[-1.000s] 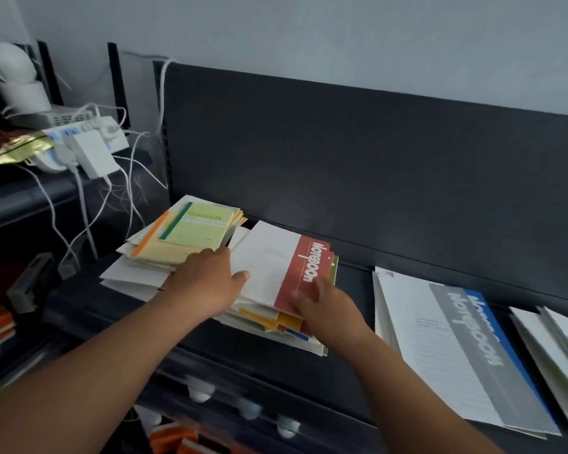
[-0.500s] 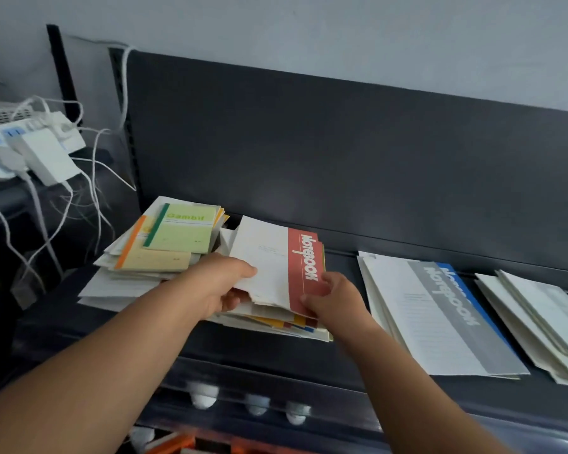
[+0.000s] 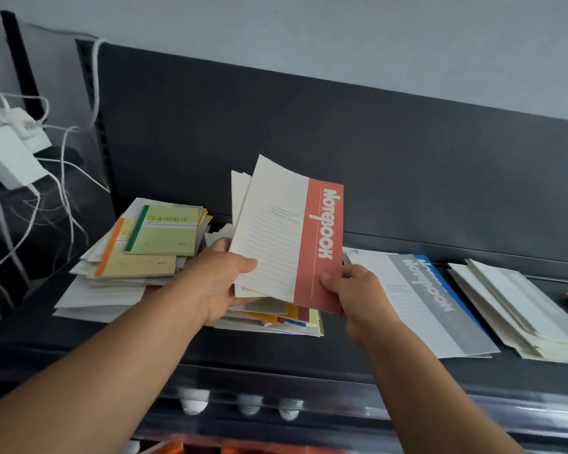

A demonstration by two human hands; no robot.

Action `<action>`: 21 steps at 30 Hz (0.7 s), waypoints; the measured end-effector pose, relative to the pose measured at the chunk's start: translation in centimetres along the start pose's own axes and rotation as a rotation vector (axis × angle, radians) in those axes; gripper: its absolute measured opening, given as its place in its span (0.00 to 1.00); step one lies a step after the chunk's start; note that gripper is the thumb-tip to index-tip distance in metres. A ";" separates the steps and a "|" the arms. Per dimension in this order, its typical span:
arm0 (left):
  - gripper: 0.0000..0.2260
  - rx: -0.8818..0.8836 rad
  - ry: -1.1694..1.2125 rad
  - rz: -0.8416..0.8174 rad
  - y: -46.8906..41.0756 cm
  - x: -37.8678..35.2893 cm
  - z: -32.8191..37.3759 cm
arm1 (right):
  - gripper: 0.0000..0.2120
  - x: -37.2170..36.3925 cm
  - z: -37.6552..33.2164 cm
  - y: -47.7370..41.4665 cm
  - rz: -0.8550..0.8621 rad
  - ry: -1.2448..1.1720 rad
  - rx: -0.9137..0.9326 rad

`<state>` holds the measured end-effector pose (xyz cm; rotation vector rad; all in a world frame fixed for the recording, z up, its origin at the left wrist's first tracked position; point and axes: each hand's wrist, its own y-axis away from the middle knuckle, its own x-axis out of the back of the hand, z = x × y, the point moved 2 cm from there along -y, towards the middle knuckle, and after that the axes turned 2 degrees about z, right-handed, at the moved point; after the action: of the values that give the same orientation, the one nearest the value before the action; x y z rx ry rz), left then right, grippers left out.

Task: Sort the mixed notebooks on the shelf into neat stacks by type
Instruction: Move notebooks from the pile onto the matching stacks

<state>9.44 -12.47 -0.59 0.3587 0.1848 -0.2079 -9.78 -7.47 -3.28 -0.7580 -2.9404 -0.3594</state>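
While the left hand (image 3: pixel 217 280) and right hand (image 3: pixel 358 296) both pinch the raised red-banded cream paper notebook (image 3: pixel 276 237), possibly several, it best lands edge-square on the grey-banded notebook stack (image 3: pixel 420 306).

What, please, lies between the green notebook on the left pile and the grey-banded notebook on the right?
In the head view, the red-banded notebook, gripped by the left hand and right hand, above a messy pile.

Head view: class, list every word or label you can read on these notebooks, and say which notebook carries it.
"NOTEBOOK": red-banded notebook, held up.
"NOTEBOOK": grey-banded notebook, lying flat.
"Gambit", blurred: green notebook.
Unreadable: small print on the red-banded cover; mostly hidden word on the blue-banded notebook.
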 end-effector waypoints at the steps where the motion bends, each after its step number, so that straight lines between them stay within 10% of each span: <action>1: 0.16 -0.005 0.018 -0.026 0.1 -0.3 0.0 | 0.10 0.3 -0.1 0.0 0.006 0.013 0.011; 21: 0.13 0.021 0.223 -0.249 0.2 -13.7 -3.4 | 0.11 14.8 0.7 -3.3 0.115 -0.053 0.082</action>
<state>-4.19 -8.70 -0.64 0.3791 0.4487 -0.4156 -24.35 -3.18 -2.58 -0.9346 -2.9218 -0.2111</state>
